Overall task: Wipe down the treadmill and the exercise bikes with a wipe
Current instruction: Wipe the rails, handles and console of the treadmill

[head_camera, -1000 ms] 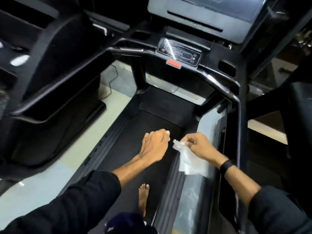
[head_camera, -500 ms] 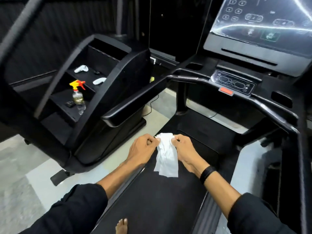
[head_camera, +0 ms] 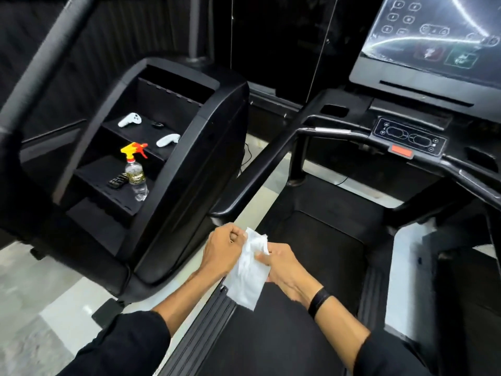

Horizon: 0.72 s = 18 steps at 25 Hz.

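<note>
- The left hand (head_camera: 225,252) pinches the top edge of the wipe (head_camera: 248,270), fingers curled round it; the right hand (head_camera: 282,267) grips the same wipe from the other side, fingers folded into the bunched upper part, a dark band on that wrist.
- The wipe hangs crumpled between the two hands, its lower corner free, held in the air above the left edge of the treadmill belt (head_camera: 284,335) and touching no surface.
- By my reading the person is spreading or refolding the sheet before the first pass; nothing on the machine looks wiped yet.
- The left handrail (head_camera: 260,169) lies just ahead of the hands, the small control panel (head_camera: 409,138) with its red tab further off, and the big console screen (head_camera: 433,39) well above.
- To the left stands a black shelf unit (head_camera: 173,147) carrying a spray bottle (head_camera: 135,172) with a yellow and red trigger, two white controllers (head_camera: 130,119) and some small dark objects.
- Risks: a thin wet sheet pulled from both sides may tear, or slip from one pinch and drop onto the belt, picking up grit.
- A balled-up wipe would only smear the rail in streaks.
- Pressing hard on the panel or screen could trigger a button, if the machine is powered; that I cannot tell.
</note>
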Motion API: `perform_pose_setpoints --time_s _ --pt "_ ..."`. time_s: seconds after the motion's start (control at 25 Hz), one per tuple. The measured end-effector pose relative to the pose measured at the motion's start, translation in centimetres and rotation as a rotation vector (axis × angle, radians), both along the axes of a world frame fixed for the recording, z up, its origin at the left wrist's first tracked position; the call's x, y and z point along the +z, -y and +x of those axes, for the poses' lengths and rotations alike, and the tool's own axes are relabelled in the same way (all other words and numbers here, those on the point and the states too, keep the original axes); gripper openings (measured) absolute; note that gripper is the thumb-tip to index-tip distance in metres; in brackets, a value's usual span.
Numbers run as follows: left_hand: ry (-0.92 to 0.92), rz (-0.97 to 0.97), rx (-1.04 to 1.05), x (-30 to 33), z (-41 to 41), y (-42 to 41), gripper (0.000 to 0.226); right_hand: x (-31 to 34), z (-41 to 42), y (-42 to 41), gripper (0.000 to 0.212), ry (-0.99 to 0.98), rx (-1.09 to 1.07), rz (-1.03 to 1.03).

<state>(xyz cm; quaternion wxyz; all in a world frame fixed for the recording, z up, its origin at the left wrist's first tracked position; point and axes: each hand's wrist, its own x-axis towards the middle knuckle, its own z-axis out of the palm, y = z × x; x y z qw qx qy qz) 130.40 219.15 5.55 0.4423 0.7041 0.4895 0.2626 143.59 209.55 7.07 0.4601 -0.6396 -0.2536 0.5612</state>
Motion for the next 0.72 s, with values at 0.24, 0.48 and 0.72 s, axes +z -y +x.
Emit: perform_pose_setpoints --time_s 0.24,0.48,0.72 --pt "0.045 -0.052 0.091 -1.1 -4.1 -5.0 0.016 -2.3 -4.5 -4.9 0.033 -0.116 -0.275 -0.083" --pt "0.022 -0.125 0.195 -2.0 -6.6 -8.4 0.02 -4.1 -7.2 -14.9 0.077 -0.943 -0.715 0.019" --pt "-0.014 -0.133 0.222 -1.4 -6.4 -13.3 0.034 -4.7 -5.8 -19.8 0.097 -1.29 -0.926 -0.051"
